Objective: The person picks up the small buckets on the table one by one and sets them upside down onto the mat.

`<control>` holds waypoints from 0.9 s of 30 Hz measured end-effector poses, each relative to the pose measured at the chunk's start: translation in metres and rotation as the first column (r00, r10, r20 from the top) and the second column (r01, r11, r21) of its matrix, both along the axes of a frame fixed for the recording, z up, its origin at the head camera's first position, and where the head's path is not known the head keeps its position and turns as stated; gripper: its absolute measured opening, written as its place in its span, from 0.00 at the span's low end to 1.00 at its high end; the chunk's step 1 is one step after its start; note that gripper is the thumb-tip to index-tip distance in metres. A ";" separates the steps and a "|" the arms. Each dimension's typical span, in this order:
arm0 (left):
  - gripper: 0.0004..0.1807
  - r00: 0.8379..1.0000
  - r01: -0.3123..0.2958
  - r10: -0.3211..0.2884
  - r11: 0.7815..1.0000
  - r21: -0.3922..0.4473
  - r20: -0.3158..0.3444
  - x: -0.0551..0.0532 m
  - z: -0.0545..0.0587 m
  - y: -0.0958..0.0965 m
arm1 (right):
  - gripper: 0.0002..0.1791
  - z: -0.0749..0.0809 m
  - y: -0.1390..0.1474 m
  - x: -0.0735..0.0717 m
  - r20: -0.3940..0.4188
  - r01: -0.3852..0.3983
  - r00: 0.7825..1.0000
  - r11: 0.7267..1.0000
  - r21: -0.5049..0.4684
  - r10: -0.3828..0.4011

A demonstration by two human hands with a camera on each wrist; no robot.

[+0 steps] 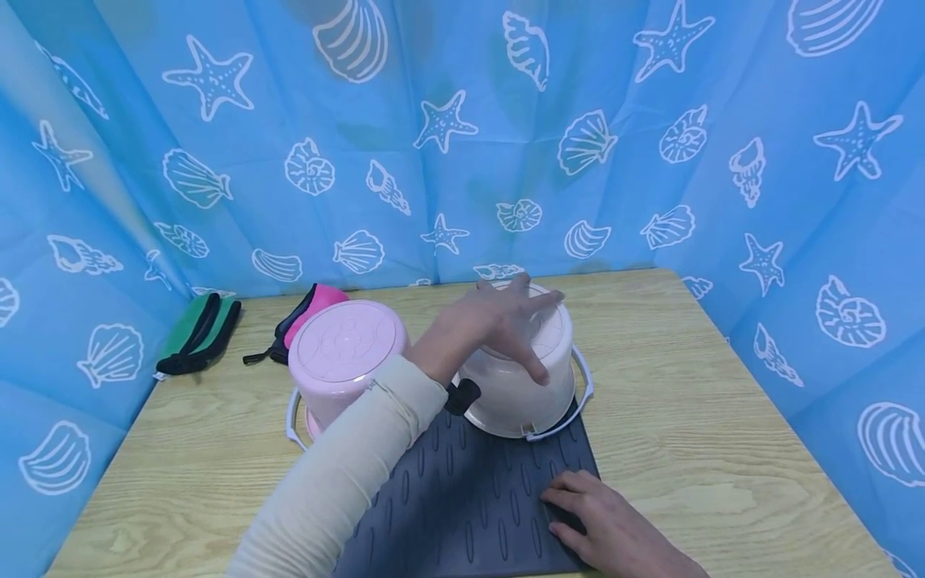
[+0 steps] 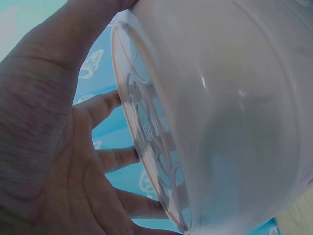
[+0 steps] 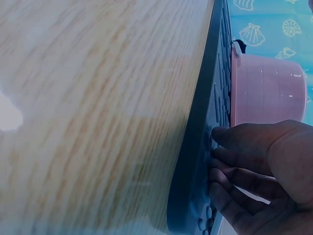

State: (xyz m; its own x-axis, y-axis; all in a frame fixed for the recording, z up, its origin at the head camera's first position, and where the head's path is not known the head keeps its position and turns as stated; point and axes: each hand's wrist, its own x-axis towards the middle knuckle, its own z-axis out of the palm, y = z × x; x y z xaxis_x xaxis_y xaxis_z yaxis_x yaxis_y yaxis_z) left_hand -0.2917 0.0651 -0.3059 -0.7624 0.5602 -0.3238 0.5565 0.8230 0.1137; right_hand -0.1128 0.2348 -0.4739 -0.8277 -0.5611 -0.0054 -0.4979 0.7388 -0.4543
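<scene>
An upturned white bucket (image 1: 506, 397) stands at the far right of a dark ridged mat (image 1: 462, 514), its handle (image 1: 591, 377) hanging down at the right. My left hand (image 1: 506, 313) spreads over its base, thumb toward the near side. In the left wrist view, the fingertips (image 2: 110, 100) meet the rim of the bucket's patterned base, with the palm away from it. My right hand (image 1: 603, 522) rests at the mat's near right part, fingers loosely bent and their tips on the surface. Left of the white bucket is an upturned pink bucket (image 1: 347, 341), partly behind my left forearm.
On the wooden table (image 1: 723, 417), a green item with black edging (image 1: 198, 333) lies at the back left. A bright pink and black item (image 1: 311, 313) sits behind the pink bucket. A blue curtain (image 1: 462, 144) with shells and starfish surrounds the table's back and sides.
</scene>
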 end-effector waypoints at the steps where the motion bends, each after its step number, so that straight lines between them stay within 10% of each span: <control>1: 0.64 1.000 0.000 0.000 1.000 -0.005 -0.004 0.000 0.000 0.000 | 0.15 0.000 0.000 0.000 0.002 -0.001 1.000 1.000 0.002 0.001; 27: 0.61 0.997 0.067 -0.064 0.996 0.054 -0.045 0.006 0.001 -0.005 | 0.14 0.000 -0.001 0.001 -0.012 0.031 0.999 0.999 0.020 -0.030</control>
